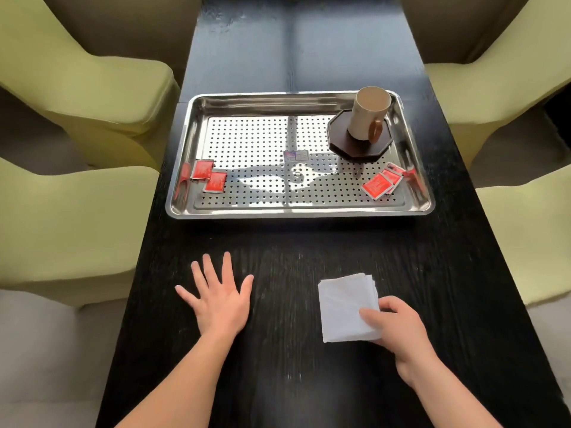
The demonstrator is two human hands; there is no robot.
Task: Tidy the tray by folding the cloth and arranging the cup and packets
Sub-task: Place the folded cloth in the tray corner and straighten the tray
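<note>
A white cloth [343,304], folded into a small square, lies on the black table in front of the steel tray [247,212]. My right hand [398,322] pinches its near right corner. My left hand [217,296] lies flat on the table to the left, fingers spread, holding nothing. On the tray, a cream cup [367,111] with a brown handle stands upright on a dark octagonal coaster [343,143] at the back right. Two red packets [209,176] lie at the tray's front left, and several red packets [383,182] are stacked at its front right.
The black table [290,251] is long and narrow, running away from me. Yellow-green chairs [92,97] stand close on both sides. A small label [295,156] sits at the middle of the tray's perforated floor.
</note>
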